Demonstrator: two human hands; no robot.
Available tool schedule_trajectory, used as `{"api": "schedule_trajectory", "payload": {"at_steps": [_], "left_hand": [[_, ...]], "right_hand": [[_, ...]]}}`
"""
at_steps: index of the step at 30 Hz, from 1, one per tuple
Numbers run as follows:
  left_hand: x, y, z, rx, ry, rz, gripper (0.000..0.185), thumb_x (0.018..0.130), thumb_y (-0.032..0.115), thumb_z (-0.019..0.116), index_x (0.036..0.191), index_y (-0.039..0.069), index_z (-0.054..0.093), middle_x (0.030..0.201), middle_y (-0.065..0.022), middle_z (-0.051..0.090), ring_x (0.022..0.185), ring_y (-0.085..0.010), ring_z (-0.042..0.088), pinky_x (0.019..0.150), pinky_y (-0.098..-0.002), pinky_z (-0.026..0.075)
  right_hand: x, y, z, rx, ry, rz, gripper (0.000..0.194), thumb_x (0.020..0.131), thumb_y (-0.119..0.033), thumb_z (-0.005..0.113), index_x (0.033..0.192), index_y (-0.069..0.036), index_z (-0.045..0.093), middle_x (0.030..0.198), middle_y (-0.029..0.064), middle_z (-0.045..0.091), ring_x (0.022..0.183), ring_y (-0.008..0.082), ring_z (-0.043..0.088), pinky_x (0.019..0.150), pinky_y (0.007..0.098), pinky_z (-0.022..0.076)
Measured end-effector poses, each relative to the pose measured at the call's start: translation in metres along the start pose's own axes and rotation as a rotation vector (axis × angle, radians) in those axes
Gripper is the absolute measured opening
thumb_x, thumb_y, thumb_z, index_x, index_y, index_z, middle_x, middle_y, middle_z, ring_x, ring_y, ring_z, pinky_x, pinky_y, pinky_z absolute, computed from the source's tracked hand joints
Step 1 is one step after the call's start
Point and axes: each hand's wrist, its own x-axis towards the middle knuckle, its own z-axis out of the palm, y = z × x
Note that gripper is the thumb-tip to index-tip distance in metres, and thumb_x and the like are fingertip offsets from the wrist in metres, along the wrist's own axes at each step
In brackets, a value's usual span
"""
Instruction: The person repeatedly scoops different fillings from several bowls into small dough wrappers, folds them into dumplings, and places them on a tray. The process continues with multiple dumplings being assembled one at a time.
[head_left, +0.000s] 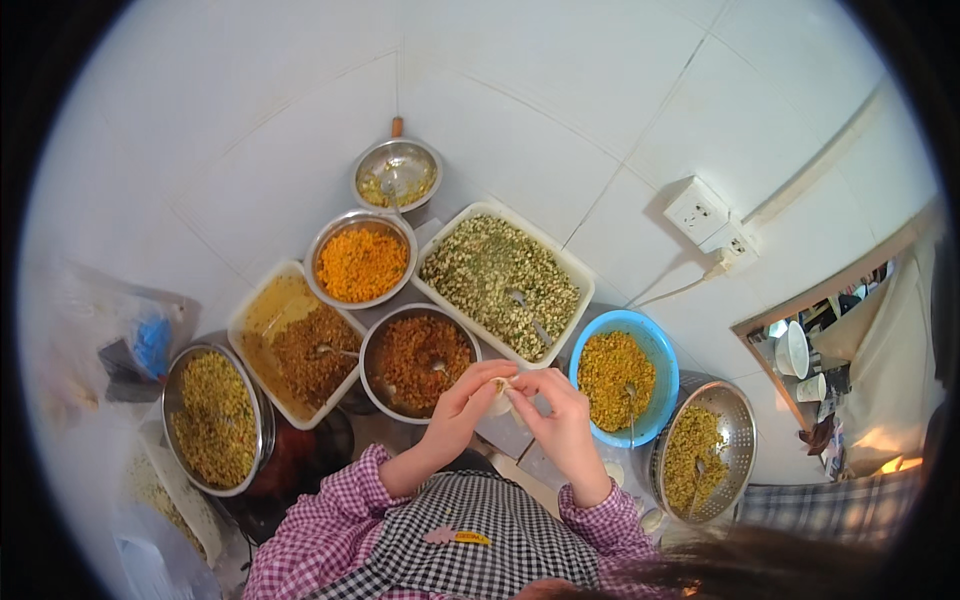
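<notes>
Between my fingertips, in front of my chest, is a small piece of pale dough (501, 403), pinched around its top edge. My left hand (466, 401) grips its left side and my right hand (551, 409) its right. Left of my hands is a steel bowl of reddish-brown filling (420, 349) with a spoon. Beyond them a white rectangular tub (583, 279) holds chopped green-and-white filling and a spoon. On the right stands a blue plastic basin (666, 352) of yellow filling with a spoon. Pale dough rounds (613, 472) lie partly hidden by my right sleeve.
Farther left are a rectangular tub of brown filling (255, 330) and a steel bowl of yellow-green filling (214, 420). Behind stand a bowl of orange filling (361, 262) and a steel bowl (397, 176). A steel colander (739, 442) is at right, below a wall socket (697, 214) with a plugged cord.
</notes>
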Motion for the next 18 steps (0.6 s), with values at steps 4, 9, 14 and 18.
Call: {"api": "schedule_trajectory", "payload": {"at_steps": [4, 9, 14, 18], "left_hand": [[-0.0030, 0.0037, 0.0000, 0.024, -0.024, -0.082, 0.038, 0.110, 0.018, 0.037, 0.139, -0.001, 0.053, 0.139, -0.0100, 0.056, 0.130, -0.0180, 0.051, 0.111, -0.0327, 0.036], [-0.0020, -0.0001, -0.0007, -0.030, -0.042, -0.121, 0.036, 0.110, 0.015, 0.038, 0.139, -0.001, 0.051, 0.133, -0.0105, 0.055, 0.125, -0.0168, 0.052, 0.108, -0.0309, 0.038], [0.0007, -0.0007, -0.0013, -0.015, -0.029, -0.111, 0.037, 0.111, 0.018, 0.035, 0.137, -0.002, 0.053, 0.138, -0.0116, 0.054, 0.130, -0.0190, 0.050, 0.112, -0.0324, 0.036], [-0.0006, 0.0008, -0.0007, 0.006, -0.026, -0.006, 0.041, 0.111, 0.020, 0.032, 0.137, -0.003, 0.053, 0.141, -0.0129, 0.052, 0.133, -0.0226, 0.048, 0.115, -0.0349, 0.033]], "right_hand": [[-0.0020, -0.0003, -0.0024, -0.037, 0.001, -0.048, 0.017, 0.082, 0.001, 0.077, 0.096, 0.000, 0.068, 0.091, 0.0090, 0.069, 0.084, 0.0251, 0.066, 0.072, 0.0344, 0.0536], [-0.0049, 0.0007, 0.0021, -0.059, 0.020, -0.083, 0.018, 0.080, 0.002, 0.078, 0.096, 0.000, 0.069, 0.094, 0.0093, 0.069, 0.088, 0.0255, 0.066, 0.075, 0.0348, 0.0536], [-0.0020, -0.0002, 0.0040, -0.072, 0.046, -0.136, 0.018, 0.081, 0.001, 0.078, 0.096, -0.001, 0.068, 0.096, 0.0099, 0.069, 0.089, 0.0269, 0.065, 0.077, 0.0356, 0.0535], [-0.0011, -0.0045, 0.0032, -0.011, 0.028, -0.001, 0.018, 0.080, 0.001, 0.078, 0.096, -0.001, 0.069, 0.091, 0.0091, 0.069, 0.087, 0.0248, 0.065, 0.074, 0.0348, 0.0537]]}}
